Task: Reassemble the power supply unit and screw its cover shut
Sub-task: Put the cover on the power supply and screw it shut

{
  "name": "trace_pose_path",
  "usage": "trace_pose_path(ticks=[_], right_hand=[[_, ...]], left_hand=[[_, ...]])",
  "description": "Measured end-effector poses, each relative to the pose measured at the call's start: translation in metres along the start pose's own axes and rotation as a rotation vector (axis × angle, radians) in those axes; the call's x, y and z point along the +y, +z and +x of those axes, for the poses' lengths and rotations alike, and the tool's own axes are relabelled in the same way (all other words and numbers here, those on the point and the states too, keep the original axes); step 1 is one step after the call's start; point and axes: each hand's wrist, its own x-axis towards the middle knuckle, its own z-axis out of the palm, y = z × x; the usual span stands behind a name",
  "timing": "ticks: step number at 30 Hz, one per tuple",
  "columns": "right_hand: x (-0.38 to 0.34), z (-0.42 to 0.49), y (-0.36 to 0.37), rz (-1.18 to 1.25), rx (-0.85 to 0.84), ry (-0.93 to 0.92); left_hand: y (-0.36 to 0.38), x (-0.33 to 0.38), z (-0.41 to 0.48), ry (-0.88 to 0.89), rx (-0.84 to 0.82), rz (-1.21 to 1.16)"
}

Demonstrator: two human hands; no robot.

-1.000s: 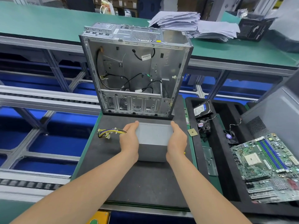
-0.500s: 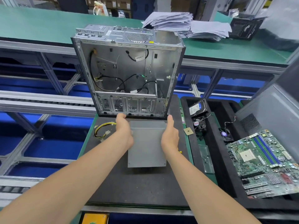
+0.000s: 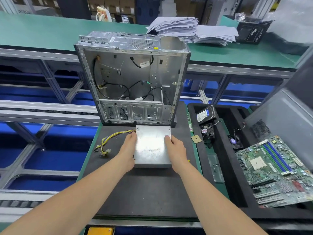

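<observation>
- Left hand (image 3: 127, 150) and right hand (image 3: 176, 150): each grasps one side of the power supply unit (image 3: 152, 146), thumbs at its top edge.
- Power supply unit: sits on the black-matted desk (image 3: 152, 192), plain metal face up; its yellow-black cable bundle (image 3: 110, 141) trails left.
- Open computer case (image 3: 132, 82): stands upright just beyond the unit's far edge.

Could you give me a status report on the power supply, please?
Left hand and right hand grip the power supply unit by its sides. Lies on black mat before open case. Yellow cables trail left.
</observation>
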Motion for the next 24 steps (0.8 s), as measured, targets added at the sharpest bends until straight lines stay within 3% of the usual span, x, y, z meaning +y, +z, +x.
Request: trace_pose_path(ticks=[6,10,13,16,19,24], right_hand=[[0.009,0.005,-0.006,-0.155,-0.097,0.049],[0.005,0.004,-0.009,-0.222,-0.035,-0.019],[0.002,0.001,-0.013,-0.191,-0.014,-0.063],[0.006,0.0,-0.027,-0.133,0.014,-0.063],[0.014,0.003,-0.054,-0.128,0.088,-0.076],[0.046,0.018,-0.125,-0.081,0.249,0.034]], left_hand=[[-0.001,-0.008,0.009,0.017,0.038,0.131],[0.015,-0.009,0.001,0.17,0.387,0.241],[0.045,-0.001,-0.021,0.505,0.59,0.41],[0.072,-0.001,-0.023,0.801,0.388,0.657],[0.095,-0.007,-0.017,0.852,0.131,0.787],[0.137,-0.024,-0.011,0.922,-0.158,0.905]])
